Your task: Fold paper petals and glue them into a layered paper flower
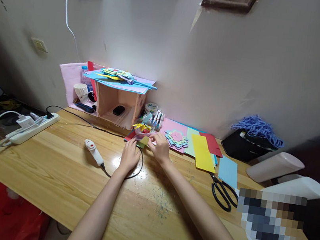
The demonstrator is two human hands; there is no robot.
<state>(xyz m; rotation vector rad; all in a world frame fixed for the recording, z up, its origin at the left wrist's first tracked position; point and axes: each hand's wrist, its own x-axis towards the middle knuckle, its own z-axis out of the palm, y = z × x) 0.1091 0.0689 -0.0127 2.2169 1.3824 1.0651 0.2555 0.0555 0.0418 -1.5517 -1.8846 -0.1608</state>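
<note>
My left hand (130, 156) rests on the table with fingers stretched forward, its tips at a small olive-yellow paper piece (144, 141). Just to the right, my right hand (159, 147) is closed around a thin white stick (153, 143), perhaps a pen; its tip is too small to make out. Directly behind both hands stands a clear container (147, 132) with yellow and red paper scraps (142, 127) in it. Red and green paper lies beneath it. A layered paper flower (177, 138) in pink, blue and yellow lies right of my right hand.
A white hand-held tool (93, 152) with a black cord lies left of my hands. Black-handled scissors (223, 193) are at right, near yellow paper (203, 152). Behind stand an open box (116, 103) and several markers (158, 117). A power strip (32, 129) sits at left.
</note>
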